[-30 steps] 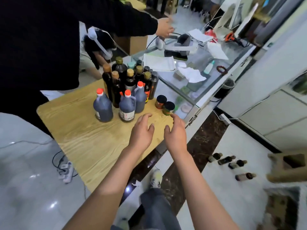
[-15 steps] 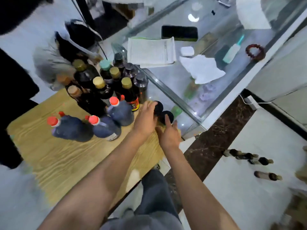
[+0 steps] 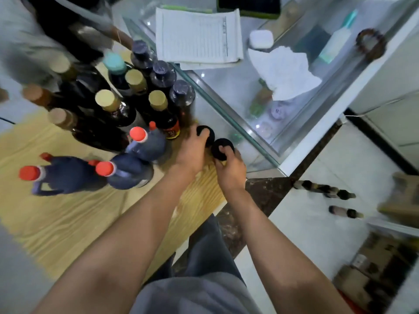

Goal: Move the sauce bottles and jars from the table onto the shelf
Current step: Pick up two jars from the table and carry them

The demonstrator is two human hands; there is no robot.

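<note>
I count 3 red-capped jugs (image 3: 68,175), 2 black-lidded jars (image 3: 223,146) at table's (image 3: 68,223) right edge, approx 11 tall bottles (image 3: 115,109) behind; blur hampers that count.

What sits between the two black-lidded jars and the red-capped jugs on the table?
In the head view, only the left hand and bare wooden table lie between the jars and the jugs.

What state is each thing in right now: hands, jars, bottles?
left hand: fingers curled over the left jar's lid
right hand: gripping the right jar's lid
left jar: upright on the table, black lid on
right jar: upright, black lid on, beside the left jar
red-capped jugs: three, upright, capped
tall dark bottles: upright, capped, clustered behind the jugs
wooden table: carries all of them
</note>
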